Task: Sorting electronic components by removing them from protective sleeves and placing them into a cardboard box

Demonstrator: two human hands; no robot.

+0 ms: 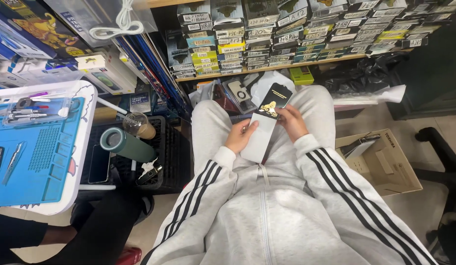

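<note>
I sit with a long flat package over my lap; its upper end is black with a gold mark, its lower part white. My left hand grips the left edge of the white part. My right hand holds the right edge near the black end. Both sleeves are light grey with black stripes. The package tilts away from me toward the shelf.
Stacked flat boxes fill a shelf ahead. A blue work mat with tools lies on a white table at left. A green cylinder and a glass cup rest on a black crate. An open cardboard box sits on the floor at right.
</note>
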